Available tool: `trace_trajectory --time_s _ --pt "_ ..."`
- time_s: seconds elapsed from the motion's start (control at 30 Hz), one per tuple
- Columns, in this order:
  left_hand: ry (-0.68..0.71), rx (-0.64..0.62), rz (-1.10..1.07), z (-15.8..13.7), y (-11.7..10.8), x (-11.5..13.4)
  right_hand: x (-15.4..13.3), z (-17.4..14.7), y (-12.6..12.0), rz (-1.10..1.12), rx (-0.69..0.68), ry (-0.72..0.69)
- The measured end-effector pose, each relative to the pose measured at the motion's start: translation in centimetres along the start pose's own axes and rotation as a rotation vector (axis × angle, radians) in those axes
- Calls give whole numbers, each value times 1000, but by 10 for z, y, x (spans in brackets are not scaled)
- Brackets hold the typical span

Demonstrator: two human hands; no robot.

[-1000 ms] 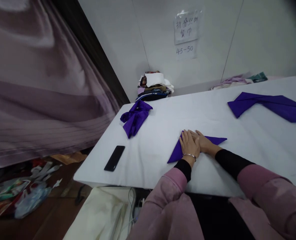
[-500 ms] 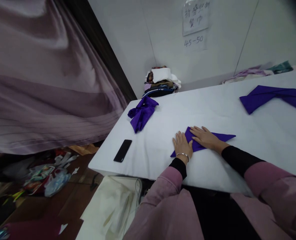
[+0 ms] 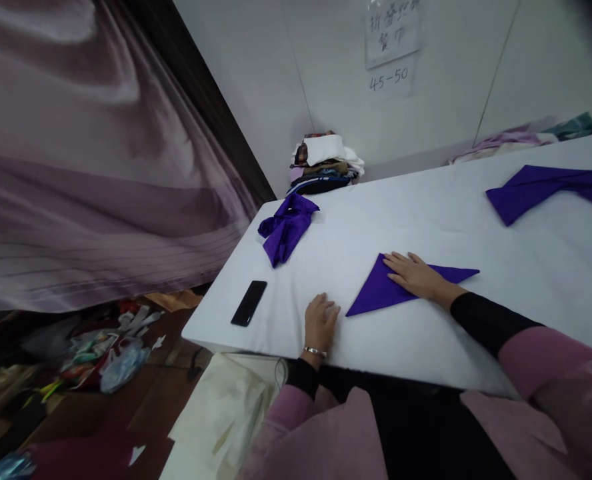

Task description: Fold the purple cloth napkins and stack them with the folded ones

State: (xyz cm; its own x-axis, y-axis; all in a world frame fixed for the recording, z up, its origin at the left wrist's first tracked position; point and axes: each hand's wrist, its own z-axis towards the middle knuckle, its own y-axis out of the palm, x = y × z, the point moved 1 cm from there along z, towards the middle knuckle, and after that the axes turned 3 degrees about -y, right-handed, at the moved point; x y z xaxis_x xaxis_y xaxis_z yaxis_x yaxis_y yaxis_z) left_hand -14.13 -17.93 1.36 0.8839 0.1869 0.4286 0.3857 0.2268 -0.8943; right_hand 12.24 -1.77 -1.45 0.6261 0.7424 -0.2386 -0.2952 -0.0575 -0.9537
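Note:
A purple cloth napkin (image 3: 379, 290), folded into a triangle, lies flat on the white-covered table (image 3: 406, 347). My right hand (image 3: 412, 275) rests flat on its upper part with the fingers stretched out, hiding some of the cloth. Apart from the napkin, my left hand (image 3: 320, 325) is over the tabletop to its left, fingers loosely bent and apart, with nothing in them. A bracelet circles the left wrist.
Toward the table's left edge lie a black phone (image 3: 249, 303) and a crumpled purple cloth (image 3: 289, 230). Another folded purple cloth (image 3: 526, 190) lies at the right. Stacked clothes (image 3: 325, 163) stand by the wall. Bags (image 3: 121, 363) lie on the floor at left.
My left hand has lifted off the purple napkin and moved left, toward the table's front edge. The right hand stays on the cloth.

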Motion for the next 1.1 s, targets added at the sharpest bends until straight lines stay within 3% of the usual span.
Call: trace_trajectory --time_s 0.17,0.3,0.73,1.1 --pt "97 -101 -56 -10 4 13 3 0 3 -1 -18 3" --pt "110 -113 -59 -6 9 22 4 0 3 8 -24 12" --pt "198 -161 -98 -2 10 15 1 1 -7 48 -81 2" --pt "236 -112 -76 -4 17 13 -2 0 -10 53 -60 -13"
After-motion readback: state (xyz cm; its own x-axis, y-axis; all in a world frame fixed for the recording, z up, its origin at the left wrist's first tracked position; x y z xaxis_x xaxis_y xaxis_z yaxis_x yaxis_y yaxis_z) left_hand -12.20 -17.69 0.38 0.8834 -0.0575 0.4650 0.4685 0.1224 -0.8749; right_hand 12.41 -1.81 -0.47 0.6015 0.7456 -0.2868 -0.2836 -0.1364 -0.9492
